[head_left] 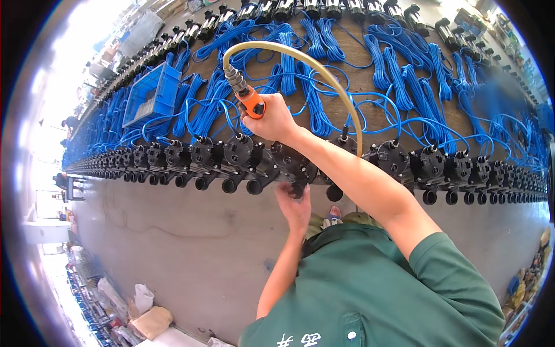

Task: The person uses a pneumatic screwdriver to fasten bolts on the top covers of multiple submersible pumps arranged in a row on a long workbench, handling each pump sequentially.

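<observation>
Evidently, right fingers [255,125] grip a stubby orange tool [252,104] — left fingers [285,195] curl around a black tubular spout [298,189].

1. Cannot see all of the orange tool [253,102], partly covered by the right hand [274,118].
2. Cannot see every finger of the left hand [296,208] at the black unit [298,166].
3. Cannot trace the pale hose [341,92] behind the right forearm [352,170].
4. Cannot see the whole green shirt [370,283], cut by the lower edge.
</observation>
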Tool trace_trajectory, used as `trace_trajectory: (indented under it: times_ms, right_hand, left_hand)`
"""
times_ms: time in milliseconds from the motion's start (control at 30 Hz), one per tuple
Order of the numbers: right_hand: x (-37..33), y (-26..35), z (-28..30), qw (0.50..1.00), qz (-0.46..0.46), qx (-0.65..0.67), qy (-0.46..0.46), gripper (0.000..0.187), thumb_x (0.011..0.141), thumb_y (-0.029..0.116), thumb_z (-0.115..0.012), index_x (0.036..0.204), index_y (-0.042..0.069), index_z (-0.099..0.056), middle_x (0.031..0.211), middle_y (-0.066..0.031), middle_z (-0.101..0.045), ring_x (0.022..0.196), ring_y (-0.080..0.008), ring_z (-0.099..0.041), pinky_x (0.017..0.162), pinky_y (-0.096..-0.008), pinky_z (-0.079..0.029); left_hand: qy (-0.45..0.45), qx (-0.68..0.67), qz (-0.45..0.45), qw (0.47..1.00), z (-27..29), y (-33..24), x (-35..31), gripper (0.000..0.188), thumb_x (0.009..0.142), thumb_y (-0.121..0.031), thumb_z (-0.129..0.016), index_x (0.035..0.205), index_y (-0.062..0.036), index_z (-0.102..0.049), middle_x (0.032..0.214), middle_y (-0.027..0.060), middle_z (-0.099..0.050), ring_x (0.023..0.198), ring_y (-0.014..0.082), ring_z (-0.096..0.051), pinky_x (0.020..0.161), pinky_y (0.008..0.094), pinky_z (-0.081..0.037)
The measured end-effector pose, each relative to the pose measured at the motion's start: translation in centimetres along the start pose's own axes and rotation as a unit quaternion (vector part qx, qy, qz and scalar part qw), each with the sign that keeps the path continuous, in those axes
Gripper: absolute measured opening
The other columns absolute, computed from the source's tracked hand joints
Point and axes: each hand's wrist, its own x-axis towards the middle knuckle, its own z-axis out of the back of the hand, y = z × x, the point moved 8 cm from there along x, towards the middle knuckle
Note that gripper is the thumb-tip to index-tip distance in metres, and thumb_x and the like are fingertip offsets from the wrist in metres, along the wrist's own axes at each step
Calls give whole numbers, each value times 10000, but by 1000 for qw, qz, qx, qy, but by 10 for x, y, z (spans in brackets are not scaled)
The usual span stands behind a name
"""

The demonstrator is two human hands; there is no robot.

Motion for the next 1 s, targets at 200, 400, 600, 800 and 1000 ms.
trace_trajectory:
  times_ms: [200,400,600,800,1000]
  right_hand:
    - [-7,53,43,991,49,117,-53,272,766,-39,-642,1038,-34,-629,924,-89,-703,786,-141,-691,737,-293,-554]
    - [-30,51,100,978,14,158,-136,285,747,-59,-607,1029,-39,-638,864,-89,-686,729,-119,-653,642,-259,-543]
    - [-46,8,84,998,7,10,-58,304,756,-65,-634,1058,-34,-616,888,-75,-684,788,-144,-676,709,-303,-552]
    - [-58,31,84,986,-14,141,-87,242,756,-67,-615,996,-45,-633,947,-114,-682,874,-183,-699,746,-317,-567]
    - [-54,28,81,995,21,87,-54,242,753,-67,-598,992,-53,-633,915,-100,-685,820,-158,-683,706,-296,-558]
  left_hand:
    - [-60,42,-35,997,6,-8,16,659,806,-204,-808,1291,43,-436,1219,170,-489,1100,277,-494,942,406,-438]
    - [54,-19,40,998,-11,17,-8,283,885,-144,-711,1069,42,-601,858,85,-651,751,158,-609,701,298,-512]
    - [158,-33,45,986,-51,17,-10,214,892,-130,-695,1003,45,-643,823,54,-675,730,101,-603,686,265,-507]
    - [189,-32,19,981,-68,15,-12,219,861,-101,-706,1008,45,-636,818,82,-687,711,128,-624,684,278,-517]
    - [191,-41,10,981,-76,25,-17,246,854,-117,-714,1011,53,-630,796,76,-674,693,129,-607,683,280,-514]
